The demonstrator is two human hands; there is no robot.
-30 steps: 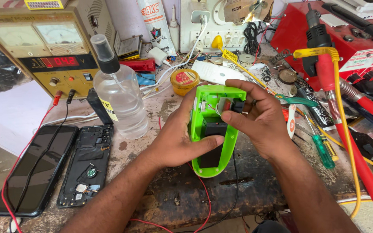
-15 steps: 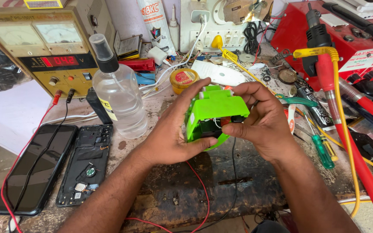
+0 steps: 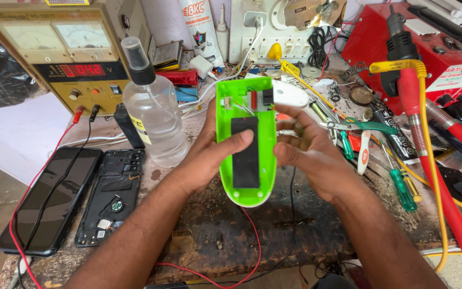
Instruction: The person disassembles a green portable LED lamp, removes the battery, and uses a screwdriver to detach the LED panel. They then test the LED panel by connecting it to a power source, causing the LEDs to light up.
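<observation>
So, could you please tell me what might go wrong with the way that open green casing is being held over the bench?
Thin wires near the small circuit board are exposed and could snap if the casing is turned roughly. The left hand has its thumb on the black block, which may get pushed loose. The spray bottle stands close to the left arm and could be knocked over.

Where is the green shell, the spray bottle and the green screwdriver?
green shell [image 3: 244, 199]: head view, on its rounded lower rim.
spray bottle [image 3: 159, 120]: head view, on its clear body.
green screwdriver [image 3: 402, 188]: head view, on its green handle.
</observation>
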